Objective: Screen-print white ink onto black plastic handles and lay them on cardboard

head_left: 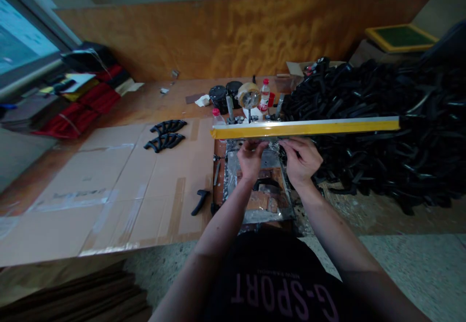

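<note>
My left hand (250,159) and my right hand (304,159) are close together, just under the front edge of a long yellow-taped frame (306,128). Fingers of both hands are pinched together at the tips. Whatever they hold is too small or hidden to make out. Below them, on a worn board (236,167) wrapped in clear film, a curved black plastic handle (267,184) rests among brown blocks (257,201). My left forearm passes beside these blocks. One loose black handle (200,202) lies on the cardboard to the left.
Two rows of black handles (165,135) sit on flattened cardboard (134,171). A big heap of black parts (386,118) covers the right side. Behind the frame stand a tape roll (249,95), a red-capped bottle (265,94) and dark tubs (218,98).
</note>
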Motion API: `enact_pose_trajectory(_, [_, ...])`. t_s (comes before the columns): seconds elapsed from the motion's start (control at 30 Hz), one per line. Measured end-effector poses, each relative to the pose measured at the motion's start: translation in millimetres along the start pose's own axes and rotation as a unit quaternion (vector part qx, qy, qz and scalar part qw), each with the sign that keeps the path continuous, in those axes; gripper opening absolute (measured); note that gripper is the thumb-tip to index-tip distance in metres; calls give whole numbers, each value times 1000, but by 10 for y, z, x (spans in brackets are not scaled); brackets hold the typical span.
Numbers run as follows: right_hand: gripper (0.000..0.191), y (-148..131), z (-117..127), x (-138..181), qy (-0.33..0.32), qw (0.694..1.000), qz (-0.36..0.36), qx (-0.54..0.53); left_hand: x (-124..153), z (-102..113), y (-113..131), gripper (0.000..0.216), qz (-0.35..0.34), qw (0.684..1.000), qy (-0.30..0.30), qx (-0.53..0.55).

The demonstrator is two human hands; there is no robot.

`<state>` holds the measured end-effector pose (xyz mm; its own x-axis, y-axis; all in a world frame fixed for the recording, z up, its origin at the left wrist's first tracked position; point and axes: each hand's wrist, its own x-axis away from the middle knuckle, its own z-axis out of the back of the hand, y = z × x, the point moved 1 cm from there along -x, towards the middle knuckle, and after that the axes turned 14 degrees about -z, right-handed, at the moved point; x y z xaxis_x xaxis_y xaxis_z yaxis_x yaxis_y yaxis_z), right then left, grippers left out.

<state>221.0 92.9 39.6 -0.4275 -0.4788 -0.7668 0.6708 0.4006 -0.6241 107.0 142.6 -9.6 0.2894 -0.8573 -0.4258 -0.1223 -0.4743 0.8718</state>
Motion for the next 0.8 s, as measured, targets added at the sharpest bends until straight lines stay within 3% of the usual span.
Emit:
enact_pose_trajectory(0.23, [15,-14,24,-10,12,997,54,-45,23,-31,-44,19,3,999,-12,33])
enact_pose_trajectory(0.5, [5,44,13,-12,15,999,33,29,-13,-48,-59,18,8,999,-7,48])
enact_pose_trajectory(0.8, [11,19,9,-80,44,992,114,10,-62,-34,-34,17,13,999,-17,42])
